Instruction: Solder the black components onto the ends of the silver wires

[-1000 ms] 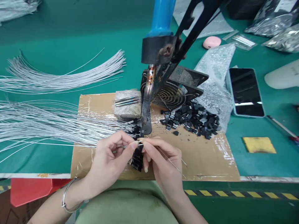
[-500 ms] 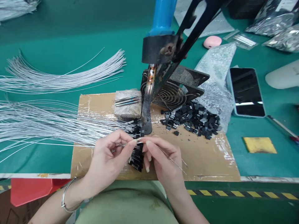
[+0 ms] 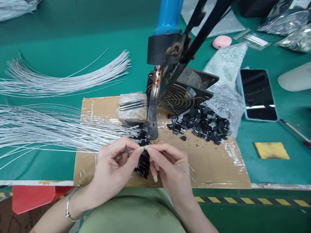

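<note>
My left hand [image 3: 116, 171] pinches a thin wire between thumb and forefinger, just in front of the soldering iron's tip. My right hand [image 3: 171, 168] meets it fingertip to fingertip, closed on thin wires [image 3: 181, 166] whose loose ends stick out to the right. Beneath the fingers lies a row of black connectors [image 3: 143, 166], partly hidden by my hands. White wires [image 3: 60, 129] run left from that row. The blue-handled soldering iron [image 3: 155, 87] stands tilted above, held in a black metal stand.
A cardboard sheet [image 3: 206, 168] lies under the work. Around it are a fan [image 3: 178, 97], a pile of black connectors [image 3: 200, 124], a block with metal sticks [image 3: 132, 115], a phone [image 3: 258, 94], a yellow sponge [image 3: 272, 150] and a second wire bundle [image 3: 73, 81].
The fingertips of my two hands have come closer together at the wire. My left fingertips have shifted slightly right, and the right thumb has moved a little left.
</note>
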`<state>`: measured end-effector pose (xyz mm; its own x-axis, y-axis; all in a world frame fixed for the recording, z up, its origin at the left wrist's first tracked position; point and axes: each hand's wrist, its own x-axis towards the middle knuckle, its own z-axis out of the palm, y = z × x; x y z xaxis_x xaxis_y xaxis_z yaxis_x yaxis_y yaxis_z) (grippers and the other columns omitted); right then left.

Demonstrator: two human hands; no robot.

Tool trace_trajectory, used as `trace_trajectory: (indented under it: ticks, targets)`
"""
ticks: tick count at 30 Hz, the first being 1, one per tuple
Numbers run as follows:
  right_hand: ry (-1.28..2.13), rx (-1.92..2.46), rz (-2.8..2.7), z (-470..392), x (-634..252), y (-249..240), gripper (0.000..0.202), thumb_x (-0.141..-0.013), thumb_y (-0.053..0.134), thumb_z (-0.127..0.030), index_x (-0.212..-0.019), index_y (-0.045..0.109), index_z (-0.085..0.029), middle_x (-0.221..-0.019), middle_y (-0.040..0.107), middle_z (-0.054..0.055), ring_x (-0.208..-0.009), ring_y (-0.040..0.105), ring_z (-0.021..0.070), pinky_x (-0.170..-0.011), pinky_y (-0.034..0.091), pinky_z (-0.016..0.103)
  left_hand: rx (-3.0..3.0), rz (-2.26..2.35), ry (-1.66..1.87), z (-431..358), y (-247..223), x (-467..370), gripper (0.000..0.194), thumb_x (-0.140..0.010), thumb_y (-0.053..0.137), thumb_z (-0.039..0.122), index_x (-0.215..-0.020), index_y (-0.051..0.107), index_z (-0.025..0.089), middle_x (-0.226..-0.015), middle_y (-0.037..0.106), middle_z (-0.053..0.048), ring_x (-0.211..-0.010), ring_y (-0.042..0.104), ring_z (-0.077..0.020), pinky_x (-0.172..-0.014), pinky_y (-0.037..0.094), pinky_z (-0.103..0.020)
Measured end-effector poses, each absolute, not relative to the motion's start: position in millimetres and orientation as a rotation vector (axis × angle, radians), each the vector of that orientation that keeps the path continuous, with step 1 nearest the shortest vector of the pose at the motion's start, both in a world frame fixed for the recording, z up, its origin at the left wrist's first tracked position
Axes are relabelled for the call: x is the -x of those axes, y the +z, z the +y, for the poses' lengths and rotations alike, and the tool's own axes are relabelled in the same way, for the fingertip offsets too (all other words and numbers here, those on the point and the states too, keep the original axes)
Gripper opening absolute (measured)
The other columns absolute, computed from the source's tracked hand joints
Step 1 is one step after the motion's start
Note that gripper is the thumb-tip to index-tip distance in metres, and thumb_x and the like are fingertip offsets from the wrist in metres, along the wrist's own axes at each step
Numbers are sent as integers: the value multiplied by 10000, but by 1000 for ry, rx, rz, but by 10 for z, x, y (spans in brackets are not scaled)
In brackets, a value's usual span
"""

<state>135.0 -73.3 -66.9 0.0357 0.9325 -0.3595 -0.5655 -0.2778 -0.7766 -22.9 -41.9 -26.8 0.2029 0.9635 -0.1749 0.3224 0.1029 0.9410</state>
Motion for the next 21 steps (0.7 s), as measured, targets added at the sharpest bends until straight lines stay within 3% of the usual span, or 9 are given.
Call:
trace_trajectory:
  ticks: [14, 21]
  targets:
    - [1701, 1089, -448, -629, -1456, -594, 143, -788, 881, -343, -736, 838, -217, -473, 523, -65, -321, 447, 58, -314, 344, 176, -1454, 1326, 747, -459, -290, 236, 150, -1005, 662, 222, -862, 698, 196, -670, 573, 23, -573, 445, -114, -520, 325, -267]
    - [1707, 1056, -459, -663, -1452, -630, 121, -841, 861, -355, -836, 867, -234, -627, 649, -26, -379, 524, 59, -325, 430, 166, -1455, 1329, 789, -465, -302, 207, 142, -1013, 659, 206, -876, 697, 203, -668, 573, 35, -548, 426, -99, -505, 313, -261]
